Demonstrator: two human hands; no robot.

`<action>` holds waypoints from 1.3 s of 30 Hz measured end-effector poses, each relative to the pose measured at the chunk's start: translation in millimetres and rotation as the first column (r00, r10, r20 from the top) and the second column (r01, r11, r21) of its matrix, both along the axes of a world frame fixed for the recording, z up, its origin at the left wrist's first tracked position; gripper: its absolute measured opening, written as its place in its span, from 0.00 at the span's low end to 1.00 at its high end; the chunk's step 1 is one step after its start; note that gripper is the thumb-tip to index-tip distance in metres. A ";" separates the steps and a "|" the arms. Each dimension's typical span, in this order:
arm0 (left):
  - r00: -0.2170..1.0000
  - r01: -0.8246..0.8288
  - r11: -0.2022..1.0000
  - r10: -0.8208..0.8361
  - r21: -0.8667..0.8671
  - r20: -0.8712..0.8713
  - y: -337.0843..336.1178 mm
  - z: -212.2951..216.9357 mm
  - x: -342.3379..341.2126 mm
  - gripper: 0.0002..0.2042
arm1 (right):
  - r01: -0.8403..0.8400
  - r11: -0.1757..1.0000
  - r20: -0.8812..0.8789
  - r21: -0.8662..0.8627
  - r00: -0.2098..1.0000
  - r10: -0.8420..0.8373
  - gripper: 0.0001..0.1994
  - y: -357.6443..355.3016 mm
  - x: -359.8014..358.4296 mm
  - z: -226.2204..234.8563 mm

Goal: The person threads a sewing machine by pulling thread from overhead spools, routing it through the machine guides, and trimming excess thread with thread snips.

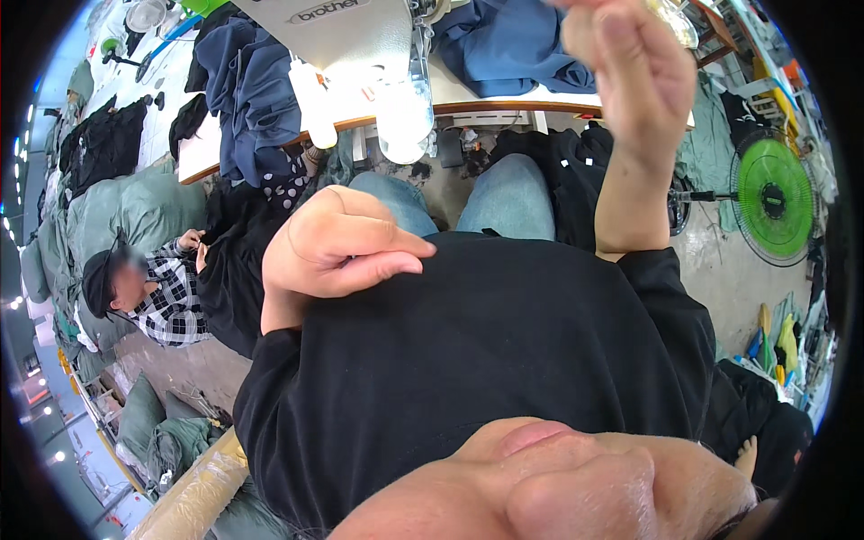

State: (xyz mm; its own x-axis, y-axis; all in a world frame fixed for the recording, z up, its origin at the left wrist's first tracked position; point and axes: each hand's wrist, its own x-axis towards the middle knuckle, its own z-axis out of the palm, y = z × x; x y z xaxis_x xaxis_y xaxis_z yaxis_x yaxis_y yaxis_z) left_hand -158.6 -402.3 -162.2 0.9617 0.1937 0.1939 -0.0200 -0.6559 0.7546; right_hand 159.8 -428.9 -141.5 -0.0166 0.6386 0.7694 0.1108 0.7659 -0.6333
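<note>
In front of my chest, my left hand [342,241] is closed, its thumb and forefinger held close together and pointing right. A thin dark line like a thread curves over the back of this hand. What the fingertips hold, if anything, is too small to make out. My right hand [634,72] is raised higher at the right, with its fingers curled into a pinch and partly cut off by the upper edge. Nothing nameable shows in it. Between and beyond my hands stands a white sewing machine [324,31], its lamp glaring over the table's front edge.
Dark blue cloth [247,90] hangs over the table edge at left, and more blue fabric [504,45] lies right of the machine. A co-worker [171,297] sits at the left with black cloth. A green fan [772,198] stands at right. A wrapped roll [193,490] is at lower left.
</note>
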 end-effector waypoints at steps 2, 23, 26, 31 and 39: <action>0.891 -0.166 0.980 0.196 -0.107 0.410 -14.6 2.4 16.4 0.07 | -0.048 0.999 0.094 -0.023 0.994 0.050 0.13 -7.7 -22.0 -6.0; 0.641 -0.457 0.813 0.582 -0.361 0.500 -15.3 -18.5 93.3 0.20 | -0.114 0.975 -0.196 -0.193 0.978 0.076 0.15 -24.9 -38.8 -62.3; 0.697 -0.443 0.807 0.584 -0.390 0.417 -19.0 -30.3 109.1 0.21 | -0.309 0.951 -0.404 -0.015 0.872 0.277 0.20 -24.0 -41.3 -58.0; 0.735 -0.529 0.847 0.492 -0.059 0.467 -12.5 -42.7 109.7 0.19 | -0.388 0.914 -0.489 -0.121 0.824 0.285 0.23 -28.7 -36.3 -53.5; 0.509 -0.670 0.736 0.365 0.093 0.779 -4.1 -19.7 97.4 0.15 | 0.019 0.979 -0.009 -0.204 1.000 -0.022 0.15 -38.9 -23.0 -49.5</action>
State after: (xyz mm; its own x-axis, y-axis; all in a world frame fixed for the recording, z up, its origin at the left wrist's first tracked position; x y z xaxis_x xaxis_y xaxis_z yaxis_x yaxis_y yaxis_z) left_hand -61.2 -406.4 -181.9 0.2548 0.3837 0.8876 0.0222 -0.9200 0.3913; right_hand 136.8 -467.8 -191.0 0.0057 0.7819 0.6233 0.1175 0.6185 -0.7770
